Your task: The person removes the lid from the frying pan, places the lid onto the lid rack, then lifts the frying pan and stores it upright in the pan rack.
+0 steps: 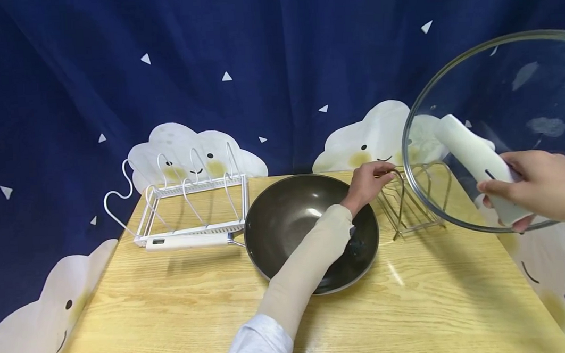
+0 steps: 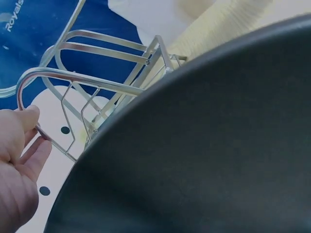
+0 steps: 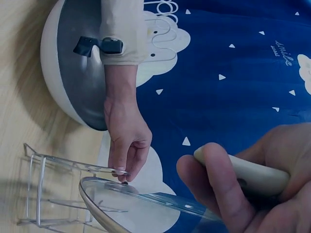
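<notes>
Right hand (image 1: 546,184) grips glass lid (image 1: 509,111) by its pale handle (image 1: 478,158), two o'clock of wok (image 1: 285,219); likely weighty, stiff, breakable, slick-faced: handle the best hold. Left hand (image 1: 369,181) pinches wire rack (image 2: 112,86), three o'clock; looks light, rigid.

A wok (image 1: 285,219) sits between left rack (image 1: 196,228) and right rack (image 1: 402,197) (table (image 1: 175,321) beneath, curtain (image 1: 276,65) behind).

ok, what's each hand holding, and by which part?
Right hand: the glass lid, gripped by its white handle. Left hand: the metal wire rack, pinched at the curved top of the upright loop nearest the wok.
</notes>
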`<state>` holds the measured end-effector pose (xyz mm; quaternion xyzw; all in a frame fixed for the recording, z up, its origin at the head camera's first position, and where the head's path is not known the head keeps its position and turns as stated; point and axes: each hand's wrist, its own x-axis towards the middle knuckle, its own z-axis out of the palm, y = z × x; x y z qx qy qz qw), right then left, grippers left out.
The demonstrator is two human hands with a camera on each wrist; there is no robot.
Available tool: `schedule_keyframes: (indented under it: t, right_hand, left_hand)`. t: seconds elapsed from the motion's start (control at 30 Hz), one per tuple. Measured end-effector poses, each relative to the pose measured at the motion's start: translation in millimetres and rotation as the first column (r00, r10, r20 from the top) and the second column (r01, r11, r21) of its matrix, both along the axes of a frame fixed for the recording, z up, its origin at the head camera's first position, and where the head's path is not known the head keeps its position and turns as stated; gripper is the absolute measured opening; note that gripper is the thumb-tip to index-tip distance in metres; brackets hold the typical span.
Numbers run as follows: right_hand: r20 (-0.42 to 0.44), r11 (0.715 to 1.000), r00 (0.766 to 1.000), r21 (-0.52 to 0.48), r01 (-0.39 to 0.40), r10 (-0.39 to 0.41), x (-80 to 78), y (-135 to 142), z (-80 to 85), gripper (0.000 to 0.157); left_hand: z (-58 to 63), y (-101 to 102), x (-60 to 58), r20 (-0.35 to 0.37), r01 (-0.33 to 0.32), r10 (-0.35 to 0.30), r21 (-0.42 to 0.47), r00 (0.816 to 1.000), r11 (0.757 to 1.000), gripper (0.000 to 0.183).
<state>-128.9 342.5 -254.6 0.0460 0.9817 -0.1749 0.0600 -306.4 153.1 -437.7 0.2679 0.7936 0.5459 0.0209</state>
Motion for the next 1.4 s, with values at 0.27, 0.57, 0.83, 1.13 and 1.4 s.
schedule_keyframes:
  t: [0.27,0.57,0.83,1.13,1.4]
  right_hand:
    - [0.039,0.999,0.998,-0.003,-0.053,0.053,-6.0,0.7,-6.4,0.049]
    - [0.046,0.993,0.993,-0.043,-0.107,0.109,-12.5,-9.0,-20.0,0.04]
    - [0.017,0.989,0.989,-0.048,-0.143,0.144,-17.2,-17.5,-32.0,0.037]
    - [0.02,0.987,0.987,-0.016,-0.161,0.161,-19.9,-22.0,-39.9,0.032]
    - [0.004,0.985,0.985,-0.017,-0.17,0.17,-21.5,-22.3,-45.0,0.03]
  left_hand:
    - [-2.6,0.7,-2.7,-0.037,-0.039,0.039,-0.005,0.999,0.999,0.021]
    - [-6.0,1.4,-6.6,-0.037,-0.077,0.078,0.028,0.996,0.997,0.019]
    - [-7.2,2.0,-8.4,-0.04,-0.066,0.067,0.033,0.997,0.997,0.018]
    - [-7.6,2.0,-8.2,-0.035,-0.048,0.05,0.048,0.998,0.998,0.017]
    - [-9.0,3.3,-7.1,-0.032,-0.039,0.041,0.065,0.999,0.997,0.018]
